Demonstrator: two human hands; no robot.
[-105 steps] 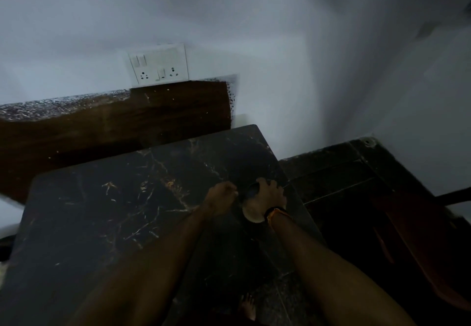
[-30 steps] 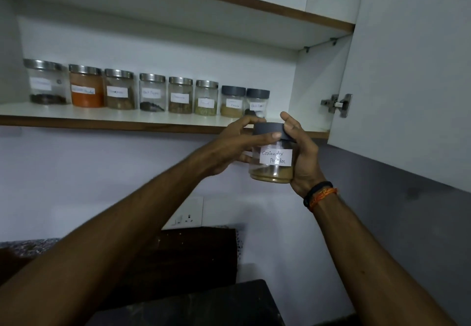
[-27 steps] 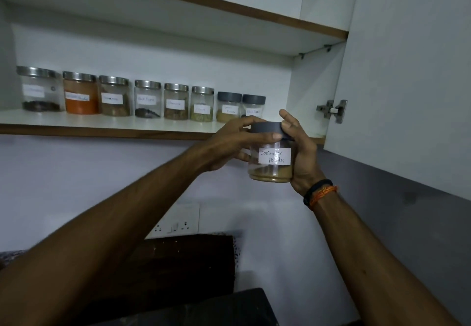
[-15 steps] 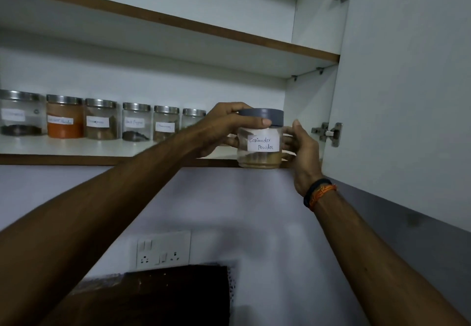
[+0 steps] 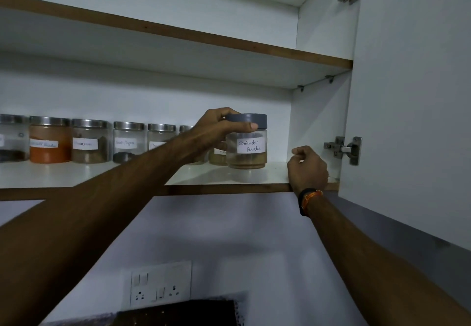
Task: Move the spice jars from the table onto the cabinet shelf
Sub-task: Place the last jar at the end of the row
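A clear jar with a grey lid and a label reading coriander powder (image 5: 246, 147) stands on the white cabinet shelf (image 5: 216, 176), at the right end of a row of several labelled spice jars (image 5: 89, 144). My left hand (image 5: 221, 129) grips its lid from the left, thumb across the front. To the right of the jar, my right hand (image 5: 307, 166) hovers at the shelf's front edge with fingers loosely curled, holding nothing and apart from the jar. My left arm hides part of the jars behind it.
The open cabinet door (image 5: 413, 101) stands close on the right, with hinges (image 5: 344, 148) on its inner edge. An upper shelf (image 5: 178, 32) runs above. Below are a wall socket plate (image 5: 160, 283) and a dark board (image 5: 178, 313).
The jar went from the table up to the shelf and now stands on it. My right hand has let go and drawn back to the right; my left hand still grips the lid.
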